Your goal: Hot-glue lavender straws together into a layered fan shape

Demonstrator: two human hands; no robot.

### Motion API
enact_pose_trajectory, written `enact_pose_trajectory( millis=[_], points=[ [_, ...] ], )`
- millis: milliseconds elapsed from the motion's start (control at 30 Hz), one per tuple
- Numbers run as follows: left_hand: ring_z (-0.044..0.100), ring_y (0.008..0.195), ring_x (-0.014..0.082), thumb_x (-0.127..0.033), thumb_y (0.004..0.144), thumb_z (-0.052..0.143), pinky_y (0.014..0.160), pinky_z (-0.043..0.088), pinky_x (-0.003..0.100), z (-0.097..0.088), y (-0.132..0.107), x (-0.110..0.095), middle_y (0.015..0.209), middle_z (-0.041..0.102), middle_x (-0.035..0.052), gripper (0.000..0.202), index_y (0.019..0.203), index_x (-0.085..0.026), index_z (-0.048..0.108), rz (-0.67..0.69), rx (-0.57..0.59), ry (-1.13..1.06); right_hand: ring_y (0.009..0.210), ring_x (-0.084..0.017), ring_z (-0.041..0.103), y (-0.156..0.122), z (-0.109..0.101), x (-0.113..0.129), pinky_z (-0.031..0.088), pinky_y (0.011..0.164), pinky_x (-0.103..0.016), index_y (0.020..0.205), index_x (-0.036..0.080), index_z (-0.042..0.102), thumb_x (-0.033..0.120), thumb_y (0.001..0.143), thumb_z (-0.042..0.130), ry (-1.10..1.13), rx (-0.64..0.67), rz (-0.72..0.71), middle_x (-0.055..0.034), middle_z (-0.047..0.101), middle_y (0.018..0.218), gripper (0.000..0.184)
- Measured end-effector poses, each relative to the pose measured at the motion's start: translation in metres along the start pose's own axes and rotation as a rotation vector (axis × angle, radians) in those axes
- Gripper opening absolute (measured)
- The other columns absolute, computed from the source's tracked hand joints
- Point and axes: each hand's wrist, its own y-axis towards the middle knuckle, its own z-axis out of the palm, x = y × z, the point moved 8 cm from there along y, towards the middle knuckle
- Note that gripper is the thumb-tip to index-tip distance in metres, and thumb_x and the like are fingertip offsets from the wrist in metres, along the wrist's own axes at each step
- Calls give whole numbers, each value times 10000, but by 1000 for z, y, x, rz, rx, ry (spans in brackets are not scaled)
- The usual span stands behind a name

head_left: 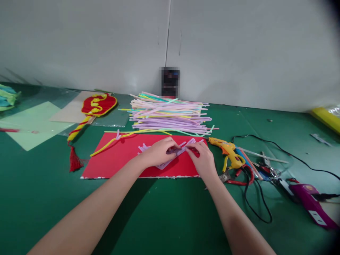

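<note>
Both my hands rest on a red sheet (117,157) that lies on the green table. My left hand (158,153) is closed, pinching a bundle of short lilac pipe cleaner pieces (174,156). Close beside it, my right hand (203,157) has its fingers curled round the other end of the same bundle. More lilac ends (143,147) stick out to the left of my left hand. A long yellow pipe cleaner (119,139) crosses the sheet's upper left corner.
A tall pile of pastel pipe cleaners (170,115) sits behind the sheet. A yellow glue gun (230,152), red-handled pliers (239,179), black cord and a purple tool (309,202) lie right. A red and yellow fan-shaped ornament with tassel (97,106) lies left on paper sheets.
</note>
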Motion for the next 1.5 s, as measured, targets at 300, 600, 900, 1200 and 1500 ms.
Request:
enact_pose_trajectory(
  millis=[300, 600, 900, 1200, 1500],
  points=[
    [557, 869, 181, -193, 771, 537, 754, 462, 307, 0, 0, 0, 953, 562, 37, 241, 1001, -213, 606, -6, 7, 0, 849, -206, 589, 1, 0, -1, 482, 786, -356, 896, 231, 666, 279, 831, 569, 3, 6, 1, -60, 623, 878, 127],
    [564, 887, 194, -193, 757, 550, 752, 461, 304, 0, 0, -4, 952, 565, 40, 215, 966, -203, 600, -19, 6, 52, 839, -196, 585, 1, 0, -1, 478, 785, -340, 901, 218, 667, 260, 829, 573, 2, 11, -1, -58, 618, 871, 126],
    [559, 912, 204, -135, 723, 517, 747, 451, 302, 0, 0, -12, 947, 564, 39, 252, 950, -203, 603, 13, 21, 129, 847, -200, 587, 0, 0, 0, 479, 784, -347, 899, 228, 665, 261, 829, 575, -7, 2, -9, -54, 622, 873, 118],
    [558, 886, 199, -162, 750, 527, 747, 449, 308, 0, -1, -14, 933, 565, 40, 195, 925, -201, 604, 23, -12, 137, 848, -199, 590, 0, -1, -1, 477, 779, -344, 886, 229, 661, 270, 830, 571, -3, -10, -19, -56, 633, 883, 114],
    [560, 888, 198, -152, 743, 534, 740, 454, 302, 0, 0, -15, 923, 570, 40, 166, 891, -191, 598, 11, -25, 136, 844, -199, 592, 0, -1, 1, 478, 784, -341, 888, 227, 664, 258, 828, 575, -2, -9, -16, -56, 632, 875, 112]
  ],
)
